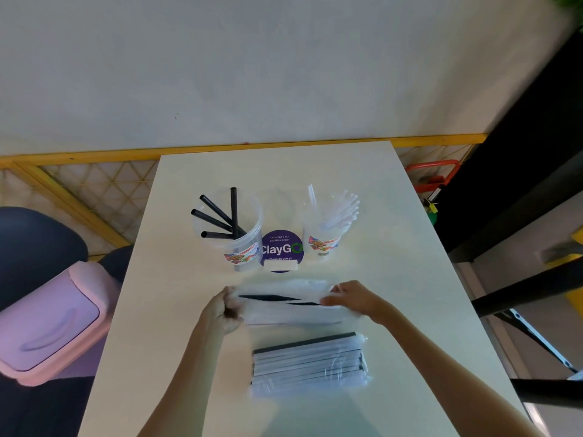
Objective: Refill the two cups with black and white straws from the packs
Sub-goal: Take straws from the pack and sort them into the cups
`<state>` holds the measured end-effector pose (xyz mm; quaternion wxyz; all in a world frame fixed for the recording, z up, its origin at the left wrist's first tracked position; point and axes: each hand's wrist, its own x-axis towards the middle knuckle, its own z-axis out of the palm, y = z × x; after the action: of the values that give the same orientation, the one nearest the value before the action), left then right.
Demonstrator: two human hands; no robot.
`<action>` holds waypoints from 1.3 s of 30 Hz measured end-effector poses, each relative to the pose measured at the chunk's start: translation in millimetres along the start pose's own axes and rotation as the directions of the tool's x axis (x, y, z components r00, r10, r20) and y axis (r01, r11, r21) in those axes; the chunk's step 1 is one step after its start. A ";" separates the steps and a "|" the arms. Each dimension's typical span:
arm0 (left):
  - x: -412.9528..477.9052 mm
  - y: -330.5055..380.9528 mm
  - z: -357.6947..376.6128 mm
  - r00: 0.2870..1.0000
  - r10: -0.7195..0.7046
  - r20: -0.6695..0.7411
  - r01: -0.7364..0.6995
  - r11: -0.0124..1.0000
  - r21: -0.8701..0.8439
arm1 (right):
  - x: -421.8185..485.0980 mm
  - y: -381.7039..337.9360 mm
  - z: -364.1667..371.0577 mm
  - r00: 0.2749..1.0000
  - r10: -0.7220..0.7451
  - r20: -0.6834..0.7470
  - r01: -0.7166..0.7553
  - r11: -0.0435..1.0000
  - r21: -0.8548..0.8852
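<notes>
Just on the near side of the round purple ClayGo sticker (281, 247), left hand (222, 310) and right hand (350, 299) each pinch 1 end of a clear plastic straw pack (284, 305). A 2nd, full pack (309, 364) lies nearer still. Flanking the sticker: clear black-straw cup (243, 247) to its left, clear white-straw cup (321, 244) to its right.

purple round sign (281, 247) between the cups reading "ClayGo", "Let's keep our pantries clean", "Clean as you go"

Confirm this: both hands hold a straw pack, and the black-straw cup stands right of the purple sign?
No. In the head view the black-straw cup stands left of the purple sign. The left hand and right hand do hold the straw pack.
</notes>
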<state>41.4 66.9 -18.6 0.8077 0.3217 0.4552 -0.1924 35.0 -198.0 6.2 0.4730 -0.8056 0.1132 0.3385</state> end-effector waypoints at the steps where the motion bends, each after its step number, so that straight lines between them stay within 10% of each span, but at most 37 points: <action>1: 2.1 0.7 0.3 1.000 0.009 -0.028 -0.008 0.999 0.035 | 0.8 -0.3 -5.0 0.997 0.083 -0.009 -0.082 0.992 0.099; 4: 3.2 6.1 0.6 0.995 0.090 -0.052 -0.071 0.953 0.294 | 1.2 3.0 -16.8 0.969 0.241 0.051 -0.232 0.826 0.513; 7: -3.8 4.8 1.7 0.950 0.305 -0.065 -0.205 0.769 0.605 | -5.2 3.5 -16.7 0.962 0.253 -0.107 -0.183 0.880 0.438; 10: -12.4 -11.9 -5.5 0.589 0.802 0.097 -0.474 0.246 0.846 | -13.9 10.6 1.9 0.830 -0.005 -0.558 -0.045 0.996 -0.075; 13: -29.3 -36.7 3.6 0.290 0.812 0.506 -0.694 -0.185 0.695 | -22.6 14.8 24.1 0.604 -0.491 -0.628 0.115 0.833 -0.541; 17: -21.2 -54.8 21.5 0.406 0.457 0.791 -0.678 -0.430 0.596 | -13.5 10.4 46.3 0.709 -0.531 -0.464 0.021 0.674 -0.739; 23: -9.5 -37.8 29.7 0.728 0.275 0.628 -0.326 -0.667 0.670 | 4.8 -0.4 23.1 0.855 -0.237 -0.462 -0.170 0.713 -0.680; 39: -26.8 -15.8 20.2 0.826 0.283 0.486 -0.172 -0.696 0.698 | -6.7 -3.2 -15.8 0.973 -0.202 -0.112 0.096 0.795 -0.599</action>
<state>30.6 42.0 6.7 0.0751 0.9695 -0.0594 -0.2254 38.5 -210.5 17.9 0.2134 -0.9447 -0.0214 0.2482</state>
